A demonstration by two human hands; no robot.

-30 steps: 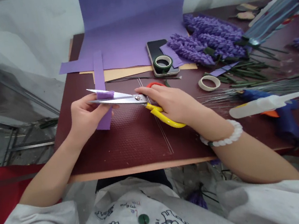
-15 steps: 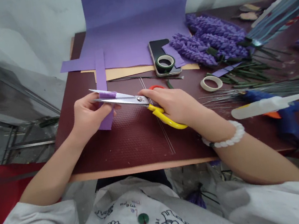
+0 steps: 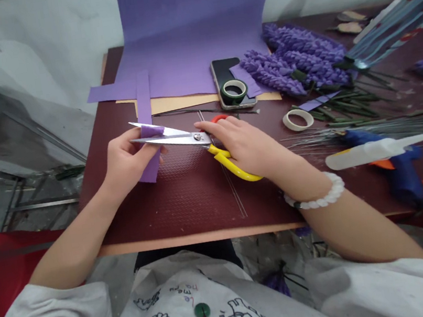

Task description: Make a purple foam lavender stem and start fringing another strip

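My left hand pinches a folded purple paper strip above the dark red table. My right hand grips scissors with yellow and red handles. The scissor blades are parted, with the top of the strip between them. A long purple strip lies on the table just behind my left hand, crossing another strip at the edge of a large purple sheet.
A phone with a green tape roll on it lies behind the scissors. To the right are a white tape roll, purple paper flower spikes, green wire stems and a blue glue gun.
The scissor blades have stayed parted on the strip. Both hands have shifted very slightly; the strip sits a little deeper between the blades.
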